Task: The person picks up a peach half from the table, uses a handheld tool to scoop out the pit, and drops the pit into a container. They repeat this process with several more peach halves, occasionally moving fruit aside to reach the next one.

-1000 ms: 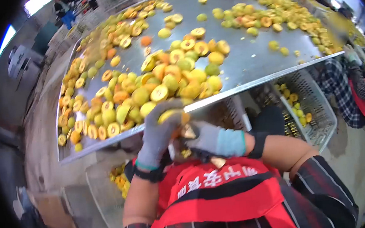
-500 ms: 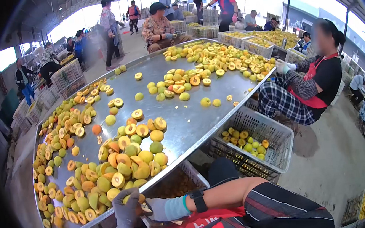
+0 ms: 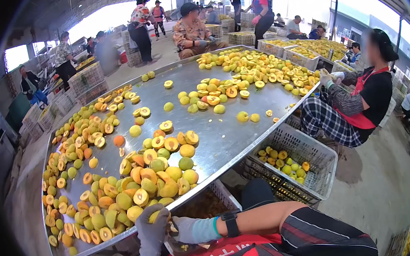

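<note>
My left hand (image 3: 152, 236), in a grey glove, is closed around a yellow peach (image 3: 154, 216) just off the near edge of the metal table (image 3: 207, 149). Beside it, my right hand (image 3: 192, 230) is closed too, in a grey glove with a teal cuff. Its fingertips meet the left hand's fingers. A small dark and pale object (image 3: 173, 228) shows between the hands, too small to make out. Whole and halved peaches (image 3: 141, 197) lie heaped on the table right beyond my hands, some cut faces showing the stone.
Under the table's near edge stands a crate (image 3: 216, 195), partly hidden. Farther right, another crate (image 3: 323, 166) holds peaches. A co-worker (image 3: 358, 95) in a red apron sits at the right edge; another person (image 3: 196, 33) sits across. More people and stacked crates (image 3: 86, 80) stand behind.
The view has shifted, so the table appears farther right. My hands stay close together at the table edge, the left still holding the peach. A standing person at the back has turned away.
</note>
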Tool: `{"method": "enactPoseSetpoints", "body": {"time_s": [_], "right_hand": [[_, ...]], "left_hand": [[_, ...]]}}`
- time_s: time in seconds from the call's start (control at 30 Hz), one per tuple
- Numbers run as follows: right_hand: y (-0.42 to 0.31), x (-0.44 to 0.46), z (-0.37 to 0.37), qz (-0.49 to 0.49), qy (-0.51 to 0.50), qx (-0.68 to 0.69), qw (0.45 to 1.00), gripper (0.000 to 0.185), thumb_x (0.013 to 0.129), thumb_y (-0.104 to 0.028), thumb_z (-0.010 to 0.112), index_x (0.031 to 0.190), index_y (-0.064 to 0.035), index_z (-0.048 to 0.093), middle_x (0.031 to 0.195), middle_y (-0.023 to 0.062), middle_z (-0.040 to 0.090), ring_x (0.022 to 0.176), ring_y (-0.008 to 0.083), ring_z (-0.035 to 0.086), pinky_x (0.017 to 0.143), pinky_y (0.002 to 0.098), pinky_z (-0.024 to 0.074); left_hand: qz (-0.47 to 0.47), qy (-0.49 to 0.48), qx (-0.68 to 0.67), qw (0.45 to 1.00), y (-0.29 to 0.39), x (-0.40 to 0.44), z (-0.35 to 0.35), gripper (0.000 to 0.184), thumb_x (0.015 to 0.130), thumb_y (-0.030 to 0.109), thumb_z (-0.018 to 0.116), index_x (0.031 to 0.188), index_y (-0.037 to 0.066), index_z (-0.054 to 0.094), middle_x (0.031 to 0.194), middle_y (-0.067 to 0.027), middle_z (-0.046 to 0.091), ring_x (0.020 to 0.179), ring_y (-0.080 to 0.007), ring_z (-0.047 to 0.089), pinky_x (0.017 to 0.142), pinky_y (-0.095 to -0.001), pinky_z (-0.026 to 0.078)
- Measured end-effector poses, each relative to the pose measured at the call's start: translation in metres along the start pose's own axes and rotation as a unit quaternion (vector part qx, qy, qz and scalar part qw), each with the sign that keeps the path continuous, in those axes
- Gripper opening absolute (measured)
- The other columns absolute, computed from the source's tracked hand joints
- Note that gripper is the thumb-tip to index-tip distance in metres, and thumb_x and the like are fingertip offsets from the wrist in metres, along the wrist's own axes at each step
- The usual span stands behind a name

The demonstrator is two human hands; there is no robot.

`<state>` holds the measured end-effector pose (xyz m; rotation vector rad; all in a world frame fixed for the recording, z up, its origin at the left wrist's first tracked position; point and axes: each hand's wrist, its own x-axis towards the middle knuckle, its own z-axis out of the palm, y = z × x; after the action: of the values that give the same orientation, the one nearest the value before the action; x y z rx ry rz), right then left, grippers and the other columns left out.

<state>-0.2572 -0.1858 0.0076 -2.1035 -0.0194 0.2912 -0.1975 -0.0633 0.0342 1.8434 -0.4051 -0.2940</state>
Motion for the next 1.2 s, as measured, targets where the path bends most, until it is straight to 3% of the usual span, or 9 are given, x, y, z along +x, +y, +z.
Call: {"method": "enactPoseSetpoints", "body": {"time_s": [0.23, 0.33, 0.5, 0.67, 0.83, 0.93, 1.0, 1.13, 1.2], "right_hand": [[-0.006, 0.005, 0.0, -0.031, -0.07, 0.125, 0.989, 0.036, 0.079, -0.026, 0.057, 0.106, -0.0025, 0.051, 0.094, 0.0192, 0.061, 0.088, 0.0358, 0.058, 0.077, 0.0393, 0.0463], [-0.017, -0.007, -0.014, -0.039, -0.015, 0.015, 0.999, 0.032, 0.082, -0.023, 0.052, 0.105, -0.0027, 0.052, 0.097, 0.0219, 0.059, 0.09, 0.0372, 0.057, 0.076, 0.0408, 0.046], [0.015, 0.01, 0.011, -0.034, -0.055, -0.006, 0.998, 0.033, 0.081, -0.029, 0.053, 0.103, -0.0045, 0.055, 0.094, 0.0186, 0.061, 0.089, 0.0323, 0.058, 0.073, 0.0383, 0.0467], [0.008, 0.011, 0.001, 0.001, -0.145, 0.177, 0.974, 0.028, 0.079, -0.026, 0.056, 0.099, -0.0074, 0.059, 0.084, 0.0097, 0.062, 0.075, 0.0227, 0.059, 0.071, 0.0337, 0.0472], [0.018, 0.019, 0.018, -0.088, -0.074, 0.131, 0.985, 0.027, 0.081, -0.031, 0.053, 0.097, -0.0097, 0.059, 0.084, 0.0114, 0.062, 0.075, 0.0265, 0.059, 0.071, 0.0365, 0.0464], [0.014, 0.008, 0.014, -0.154, -0.046, 0.115, 0.98, 0.026, 0.08, -0.024, 0.057, 0.098, -0.0063, 0.056, 0.078, 0.0065, 0.061, 0.068, 0.0176, 0.058, 0.062, 0.0309, 0.0473], [-0.006, -0.005, -0.003, 0.027, -0.127, 0.29, 0.948, 0.021, 0.083, -0.025, 0.055, 0.093, -0.0071, 0.055, 0.069, 0.0046, 0.057, 0.058, 0.0156, 0.054, 0.053, 0.0291, 0.0453], [-0.022, -0.008, -0.019, 0.088, -0.189, 0.482, 0.851, 0.016, 0.086, -0.024, 0.053, 0.079, -0.0098, 0.053, 0.062, 0.0002, 0.052, 0.047, 0.0094, 0.049, 0.041, 0.0221, 0.0381], [-0.031, -0.012, -0.025, 0.033, -0.171, 0.403, 0.899, 0.015, 0.086, -0.023, 0.053, 0.08, -0.0093, 0.053, 0.06, -0.0008, 0.051, 0.046, 0.0085, 0.048, 0.04, 0.0212, 0.0371]], "left_hand": [[0.277, 0.108, 0.02, 0.954, -0.016, 0.002, 0.007, 0.021, 0.078, 0.015, 0.064, 0.092, -0.001, 0.062, 0.09, -0.0087, 0.063, 0.083, -0.0153, 0.058, 0.076, -0.0282, 0.047], [0.036, 0.054, -0.104, 0.992, -0.004, 0.003, 0.003, 0.02, 0.078, 0.014, 0.066, 0.09, -0.002, 0.063, 0.085, -0.0062, 0.064, 0.076, -0.0108, 0.057, 0.07, -0.026, 0.048], [-0.037, -0.033, -0.094, 0.994, -0.017, 0.009, -0.004, 0.019, 0.078, 0.013, 0.065, 0.09, -0.001, 0.064, 0.079, -0.0053, 0.064, 0.068, -0.0092, 0.057, 0.066, -0.0236, 0.048], [0.158, 0.02, 0.037, 0.986, 0.005, 0.002, -0.002, 0.023, 0.074, 0.013, 0.064, 0.092, -0.002, 0.064, 0.079, -0.0076, 0.064, 0.072, -0.0127, 0.06, 0.066, -0.0251, 0.049], [-0.045, -0.068, -0.124, 0.989, -0.009, 0.009, -0.009, 0.023, 0.077, 0.014, 0.064, 0.093, -0.002, 0.064, 0.08, -0.0053, 0.063, 0.074, -0.0109, 0.058, 0.068, -0.024, 0.048], [-0.013, -0.056, 0.003, 0.998, -0.005, 0.005, -0.009, 0.022, 0.079, 0.016, 0.064, 0.093, -0.001, 0.064, 0.081, -0.0042, 0.063, 0.075, -0.0096, 0.057, 0.068, -0.0235, 0.047], [0.043, -0.003, -0.086, 0.995, -0.016, 0.003, -0.001, 0.022, 0.078, 0.014, 0.065, 0.095, -0.001, 0.064, 0.087, -0.0055, 0.064, 0.079, -0.011, 0.058, 0.073, -0.0256, 0.048], [0.189, 0.086, -0.166, 0.964, -0.025, 0.004, 0.001, 0.024, 0.079, 0.013, 0.064, 0.099, -0.001, 0.062, 0.094, -0.0095, 0.063, 0.085, -0.0154, 0.06, 0.076, -0.0281, 0.049], [0.181, 0.086, -0.164, 0.966, -0.017, 0.007, -0.002, 0.024, 0.077, 0.01, 0.067, 0.098, -0.001, 0.062, 0.093, -0.0085, 0.063, 0.083, -0.0132, 0.059, 0.075, -0.0261, 0.049]]}}
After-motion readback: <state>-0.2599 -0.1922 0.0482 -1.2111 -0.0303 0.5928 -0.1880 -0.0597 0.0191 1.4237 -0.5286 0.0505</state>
